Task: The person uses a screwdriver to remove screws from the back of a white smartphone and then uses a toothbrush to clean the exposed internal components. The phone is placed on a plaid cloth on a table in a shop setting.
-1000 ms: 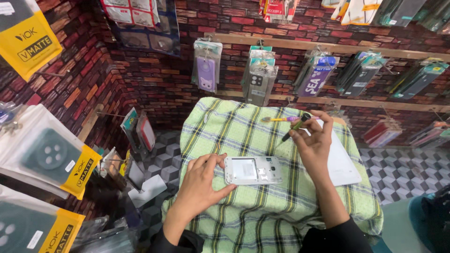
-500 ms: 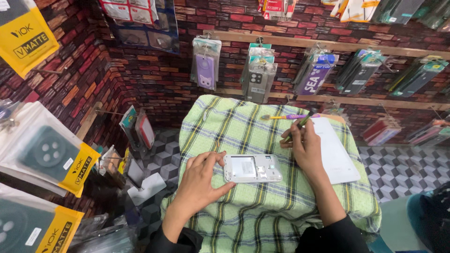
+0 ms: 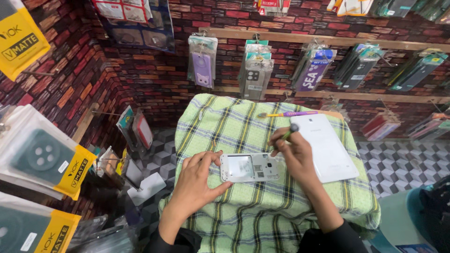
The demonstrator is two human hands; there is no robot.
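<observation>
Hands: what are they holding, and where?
Left hand steadies the opened phone by its left end. Right hand grips a screwdriver mid-shaft.

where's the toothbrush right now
In the head view, the purple toothbrush lies on the far edge of the checked cloth, just beyond the white tablet and the right hand.
</observation>
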